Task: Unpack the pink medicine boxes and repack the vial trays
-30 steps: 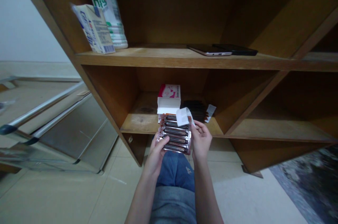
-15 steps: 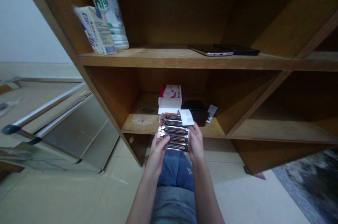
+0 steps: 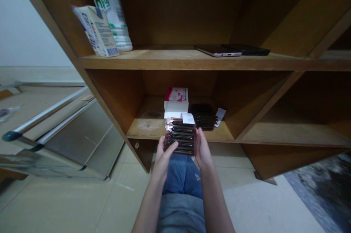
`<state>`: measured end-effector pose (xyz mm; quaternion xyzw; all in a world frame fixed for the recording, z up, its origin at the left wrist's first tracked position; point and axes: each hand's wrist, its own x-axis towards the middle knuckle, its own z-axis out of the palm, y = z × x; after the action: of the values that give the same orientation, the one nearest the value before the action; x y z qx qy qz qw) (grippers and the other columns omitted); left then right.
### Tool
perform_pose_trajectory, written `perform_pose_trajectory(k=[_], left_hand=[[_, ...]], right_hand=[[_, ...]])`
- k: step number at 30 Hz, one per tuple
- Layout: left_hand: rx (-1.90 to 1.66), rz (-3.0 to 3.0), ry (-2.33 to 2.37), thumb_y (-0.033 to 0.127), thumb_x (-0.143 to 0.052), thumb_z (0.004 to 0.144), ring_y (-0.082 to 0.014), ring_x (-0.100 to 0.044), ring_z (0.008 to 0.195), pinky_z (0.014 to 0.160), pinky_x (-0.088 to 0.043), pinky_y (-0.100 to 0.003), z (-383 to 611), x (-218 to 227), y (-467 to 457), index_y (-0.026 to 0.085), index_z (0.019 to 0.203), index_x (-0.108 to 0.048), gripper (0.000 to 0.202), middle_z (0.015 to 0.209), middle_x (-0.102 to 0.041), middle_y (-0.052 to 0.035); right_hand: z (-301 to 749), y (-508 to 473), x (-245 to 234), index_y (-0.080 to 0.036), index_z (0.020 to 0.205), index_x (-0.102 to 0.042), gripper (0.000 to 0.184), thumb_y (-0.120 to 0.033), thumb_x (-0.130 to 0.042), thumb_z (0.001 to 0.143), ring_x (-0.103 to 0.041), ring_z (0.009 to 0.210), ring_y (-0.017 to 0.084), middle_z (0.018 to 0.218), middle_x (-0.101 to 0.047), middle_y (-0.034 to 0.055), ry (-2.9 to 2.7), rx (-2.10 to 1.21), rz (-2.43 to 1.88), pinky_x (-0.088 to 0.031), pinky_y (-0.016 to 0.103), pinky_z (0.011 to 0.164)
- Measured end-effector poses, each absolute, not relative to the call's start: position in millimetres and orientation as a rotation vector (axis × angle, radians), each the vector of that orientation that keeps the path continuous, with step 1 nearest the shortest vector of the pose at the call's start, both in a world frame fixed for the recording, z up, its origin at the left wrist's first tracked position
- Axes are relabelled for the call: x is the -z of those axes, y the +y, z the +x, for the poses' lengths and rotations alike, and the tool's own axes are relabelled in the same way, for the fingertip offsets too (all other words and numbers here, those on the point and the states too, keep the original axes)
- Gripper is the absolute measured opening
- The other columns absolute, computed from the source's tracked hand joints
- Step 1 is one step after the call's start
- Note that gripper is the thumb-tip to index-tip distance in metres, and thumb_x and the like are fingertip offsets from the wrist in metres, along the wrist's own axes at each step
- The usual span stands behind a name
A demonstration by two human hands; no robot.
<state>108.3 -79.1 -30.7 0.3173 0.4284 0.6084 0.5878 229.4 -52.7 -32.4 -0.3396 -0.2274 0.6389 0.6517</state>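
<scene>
Between my hands is a plastic pack of dark brown oral-liquid ampoules (image 3: pixel 181 136), several lying in a row, in front of the middle shelf. My left hand (image 3: pixel 163 158) grips its left side, thumb across the top and the other fingers hidden underneath. Along the right edge, my right hand (image 3: pixel 203 151) is closed on the pack as well. A small white slip (image 3: pixel 188 118) lies at the pack's far edge. Just behind stands a pink and white carton (image 3: pixel 177 97) with its white flap towards me. To its right, more dark ampoules (image 3: pixel 203 116) rest on the shelf.
Beside the shelved ampoules lies a white paper strip (image 3: pixel 220 115). The upper shelf holds a drink carton (image 3: pixel 100 33), a white and green bottle (image 3: pixel 116 17), a phone (image 3: pixel 218 51) and a dark flat object (image 3: pixel 248 49). A metal-framed rack (image 3: pixel 74 134) stands left of the wooden shelving.
The pack has tilted slightly in my hands and moved a little left, and its ampoules look darker. The white slip sits flatter and further left. Both hands keep their hold.
</scene>
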Motion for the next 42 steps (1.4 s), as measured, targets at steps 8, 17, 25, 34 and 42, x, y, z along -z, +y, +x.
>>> perform_pose_trajectory(k=[8,17,25,34,42], left_hand=[[-1.434,0.726,0.994,0.032,-0.074,0.065,-0.0179,-0.061,0.098,0.090,-0.045,-0.030,113,38,-77,0.020,0.096,-0.058,0.037,0.101,-0.066,-0.0032],[-1.432,0.933,1.113,0.036,-0.071,0.068,-0.0191,-0.059,0.101,0.090,-0.044,-0.031,102,38,-72,0.021,0.098,-0.053,0.038,0.105,-0.063,-0.0053],[-1.592,1.763,1.384,0.039,-0.064,0.075,-0.0283,-0.030,0.133,0.111,-0.016,-0.048,90,-7,-72,0.030,0.118,-0.059,0.044,0.143,-0.040,-0.0042],[-1.597,1.667,1.445,0.033,-0.066,0.073,-0.0273,-0.045,0.116,0.104,-0.027,-0.046,101,-4,-49,0.022,0.061,-0.061,0.017,0.117,-0.060,-0.0051],[-1.544,1.326,1.340,0.028,-0.078,0.057,-0.0239,-0.054,0.104,0.089,-0.041,-0.035,100,17,-51,0.022,0.083,-0.053,0.037,0.109,-0.059,-0.0065]], right_hand=[[229,-59,32,-0.022,0.098,-0.065,0.042,-0.039,-0.076,0.061,-0.064,0.097,0.024,0.105,-0.070,0.0020,-0.655,-1.466,-0.840,-0.050,0.037,0.086],[228,-62,38,-0.023,0.101,-0.064,0.043,-0.032,-0.077,0.062,-0.061,0.104,0.024,0.104,-0.069,0.0024,-0.686,-1.450,-0.837,-0.047,0.039,0.092],[224,-63,37,-0.023,0.106,-0.062,0.049,-0.028,-0.078,0.060,-0.059,0.106,0.023,0.108,-0.068,0.0019,-0.786,-1.465,-0.855,-0.043,0.040,0.097],[224,-64,36,-0.025,0.110,-0.061,0.054,-0.025,-0.079,0.058,-0.059,0.108,0.023,0.111,-0.067,0.0011,-0.834,-1.447,-0.860,-0.041,0.041,0.099],[222,-59,43,-0.023,0.104,-0.063,0.048,-0.033,-0.078,0.060,-0.061,0.103,0.022,0.107,-0.069,0.0034,-0.789,-1.371,-0.876,-0.043,0.040,0.097]])
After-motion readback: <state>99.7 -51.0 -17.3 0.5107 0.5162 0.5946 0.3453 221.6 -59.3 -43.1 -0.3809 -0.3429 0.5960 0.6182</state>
